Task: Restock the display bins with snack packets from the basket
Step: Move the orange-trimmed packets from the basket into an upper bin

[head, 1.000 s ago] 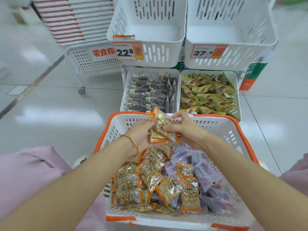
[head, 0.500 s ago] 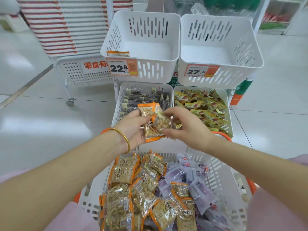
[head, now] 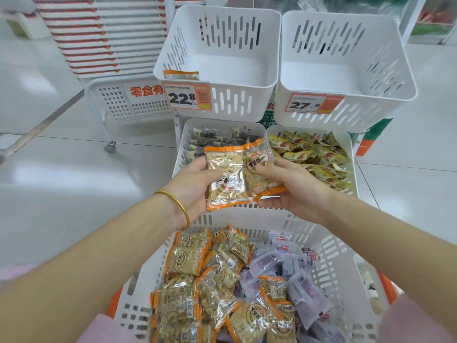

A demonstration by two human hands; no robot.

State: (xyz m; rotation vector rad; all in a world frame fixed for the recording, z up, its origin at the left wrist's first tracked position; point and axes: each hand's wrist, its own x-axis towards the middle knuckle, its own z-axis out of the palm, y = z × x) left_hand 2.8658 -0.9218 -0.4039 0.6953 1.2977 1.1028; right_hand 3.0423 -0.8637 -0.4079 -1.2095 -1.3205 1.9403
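Observation:
My left hand (head: pixel 191 183) grips an orange-edged peanut packet (head: pixel 226 178), and my right hand (head: pixel 295 188) grips a second one (head: pixel 259 169) beside it. Both packets are held above the far rim of the white basket (head: pixel 331 246), in front of the lower bins. The basket holds several orange peanut packets (head: pixel 188 258) on the left and purple packets (head: pixel 294 266) on the right. The upper left bin (head: pixel 217 63), tagged 22.8, has one packet (head: pixel 181 75) at its front left corner. The upper right bin (head: pixel 343 70), tagged 27.6, has nothing in it.
The lower left bin (head: pixel 183 149) holds dark packets, the lower right bin (head: pixel 346 144) yellow ones. A wheeled white rack (head: pixel 116 100) with a stack of red-and-white trays (head: pixel 86 33) stands to the left on a glossy tiled floor.
Both hands have lifted the packets up and away from the basket toward the bins and spread them side by side. The camera has tilted up, showing more of the upper bins.

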